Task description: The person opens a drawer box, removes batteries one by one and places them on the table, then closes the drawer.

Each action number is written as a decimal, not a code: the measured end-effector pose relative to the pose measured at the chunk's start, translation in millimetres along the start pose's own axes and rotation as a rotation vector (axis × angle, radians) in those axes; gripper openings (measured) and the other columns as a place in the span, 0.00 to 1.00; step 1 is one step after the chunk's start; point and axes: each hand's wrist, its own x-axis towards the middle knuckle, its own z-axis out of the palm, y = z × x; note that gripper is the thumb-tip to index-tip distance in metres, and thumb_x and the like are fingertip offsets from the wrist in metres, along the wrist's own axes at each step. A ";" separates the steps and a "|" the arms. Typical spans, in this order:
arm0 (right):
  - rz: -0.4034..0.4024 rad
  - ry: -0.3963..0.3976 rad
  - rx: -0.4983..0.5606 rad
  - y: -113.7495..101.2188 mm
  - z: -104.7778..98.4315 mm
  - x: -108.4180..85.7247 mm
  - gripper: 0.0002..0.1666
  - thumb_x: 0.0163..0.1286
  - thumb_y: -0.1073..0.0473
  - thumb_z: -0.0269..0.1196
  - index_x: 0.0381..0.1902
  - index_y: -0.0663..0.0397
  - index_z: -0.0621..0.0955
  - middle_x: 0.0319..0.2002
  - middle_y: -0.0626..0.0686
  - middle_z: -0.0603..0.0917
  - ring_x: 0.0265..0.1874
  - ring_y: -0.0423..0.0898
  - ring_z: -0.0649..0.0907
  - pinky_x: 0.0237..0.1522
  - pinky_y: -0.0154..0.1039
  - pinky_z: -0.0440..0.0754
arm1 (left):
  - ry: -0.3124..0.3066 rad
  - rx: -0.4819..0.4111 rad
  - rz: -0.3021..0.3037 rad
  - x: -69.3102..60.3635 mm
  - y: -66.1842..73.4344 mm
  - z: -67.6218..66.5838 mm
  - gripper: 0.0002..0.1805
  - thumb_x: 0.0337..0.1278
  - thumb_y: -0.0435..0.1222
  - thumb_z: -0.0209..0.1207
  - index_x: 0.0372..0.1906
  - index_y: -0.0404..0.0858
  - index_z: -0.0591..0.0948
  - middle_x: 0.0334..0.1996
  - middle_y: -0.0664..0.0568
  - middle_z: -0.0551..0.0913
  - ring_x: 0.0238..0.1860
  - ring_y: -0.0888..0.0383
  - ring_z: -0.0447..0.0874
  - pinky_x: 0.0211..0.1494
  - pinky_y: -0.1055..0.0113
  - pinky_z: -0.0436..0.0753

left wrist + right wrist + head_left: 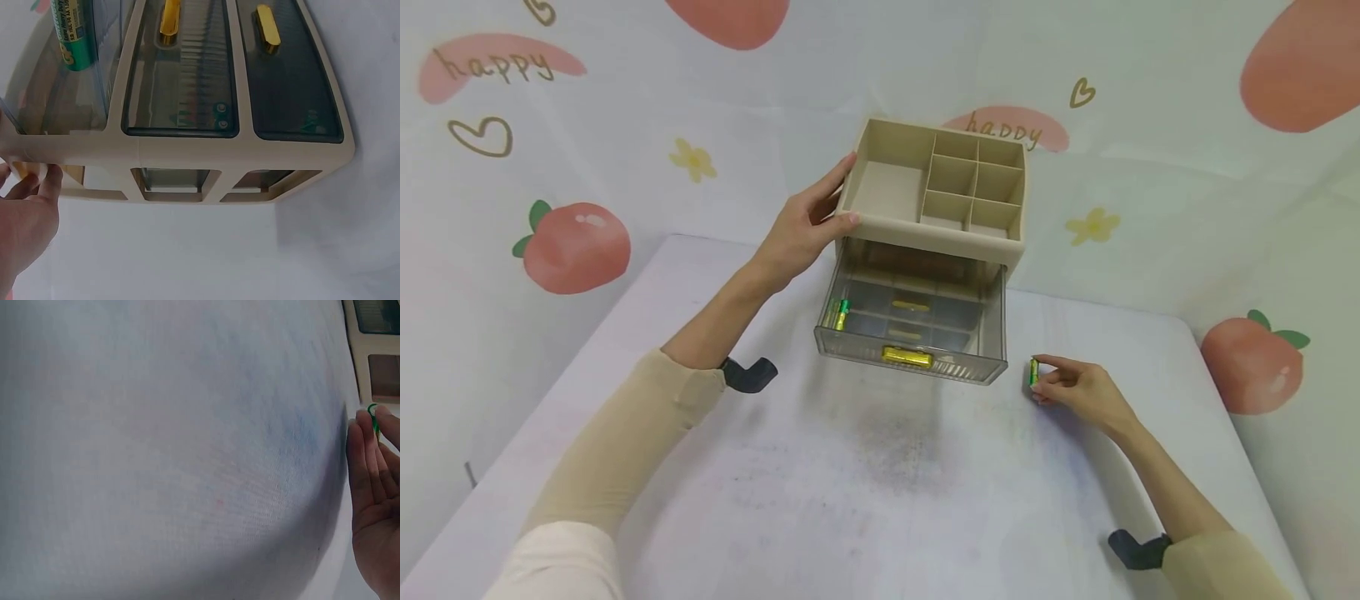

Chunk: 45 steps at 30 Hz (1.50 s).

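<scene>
A beige desktop drawer organizer (pixel 940 237) stands at the back of the table. My left hand (pixel 805 225) holds its upper left side, thumb on the front edge and fingers along the side. Its clear grey top drawer (pixel 861 347) is pulled out and has a gold handle (pixel 907 357). Inside, at the drawer's left, lies a green and gold AA battery (pixel 842 315), also seen through the drawer wall in the left wrist view. To the right of the drawer, my right hand (pixel 1086 396) pinches another green and gold battery (pixel 1034 372) between thumb and fingers, close to the tabletop.
The organizer's top has one large compartment (pixel 887 187) and several small ones (pixel 953 177). Two lower drawers with gold handles (pixel 267 26) are closed. A white patterned cloth backdrop (pixel 880 67) hangs behind the pale table (pixel 850 500).
</scene>
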 end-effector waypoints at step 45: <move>0.007 0.073 0.026 1.2 -8.1 10.2 0.32 0.69 0.58 0.66 0.68 0.63 0.72 0.36 0.60 0.85 0.28 0.46 0.85 0.33 0.36 0.84 | 0.001 0.027 0.006 -0.8 1.2 1.9 0.38 0.70 0.27 0.54 0.79 0.43 0.53 0.79 0.53 0.50 0.76 0.51 0.56 0.68 0.60 0.71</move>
